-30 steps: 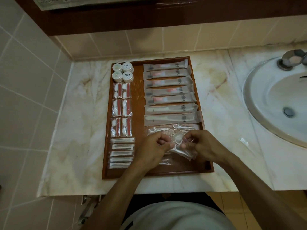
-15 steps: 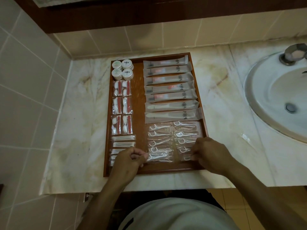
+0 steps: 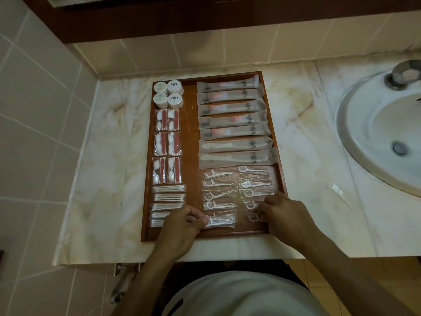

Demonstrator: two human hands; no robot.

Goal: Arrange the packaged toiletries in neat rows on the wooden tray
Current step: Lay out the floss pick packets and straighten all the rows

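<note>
Toiletries fill the wooden tray [image 3: 193, 124], which sits on the marble counter [image 3: 109, 156] left of the sink [image 3: 382, 133], and both hands are down at the tray's near end. Left hand [image 3: 180, 229] comes in from below, knuckles up, fingers curled, thumb and fingertip pinching the left end of a wrapped floss pick [image 3: 219, 221], the nearest packet in the left floss column, lying flat on the tray. Right hand [image 3: 284, 217] reaches in from the lower right, wrist angled inward, fingers bent down onto the nearest packets of the right floss column [image 3: 254, 190]; whether it actually grips one I cannot tell, the fingers hide it. Beyond the floss, toward the tray's far edge, seven long sachets [image 3: 232, 124] lie stacked in a row, each crosswise. Down the tray's left side: four round white caps [image 3: 168, 93] at the far corner, then six small clear packs with red strips [image 3: 168, 144] in pairs, then cotton bud packets [image 3: 168, 199] running toward the near edge, the nearest ones partly hidden behind the left hand.
</note>
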